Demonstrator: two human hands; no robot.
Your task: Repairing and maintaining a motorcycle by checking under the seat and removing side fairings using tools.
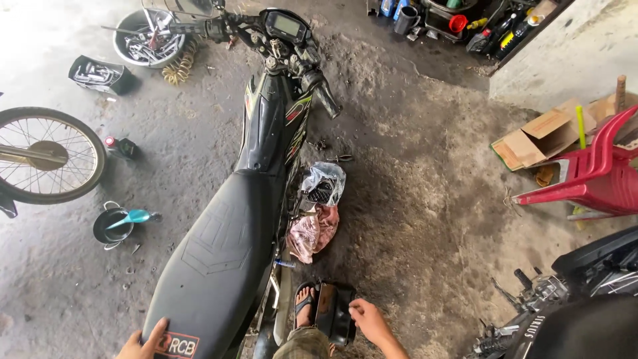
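The black box [334, 312] on the ground beside the motorcycle [239, 219] is touched by the right hand [369, 320] (fingers loosely curled), while the left hand [143, 344], partly cropped, is laid flat on the seat [212, 266].

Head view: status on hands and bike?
Left hand flat on black motorcycle seat. Right hand touching small black box on ground. Pink rag beside bike.

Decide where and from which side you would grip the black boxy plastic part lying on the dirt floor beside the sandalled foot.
Probably the black boxy plastic part is best gripped across its right long edge, coming from the right, where the right hand touches it. The sandalled foot blocks its left side.
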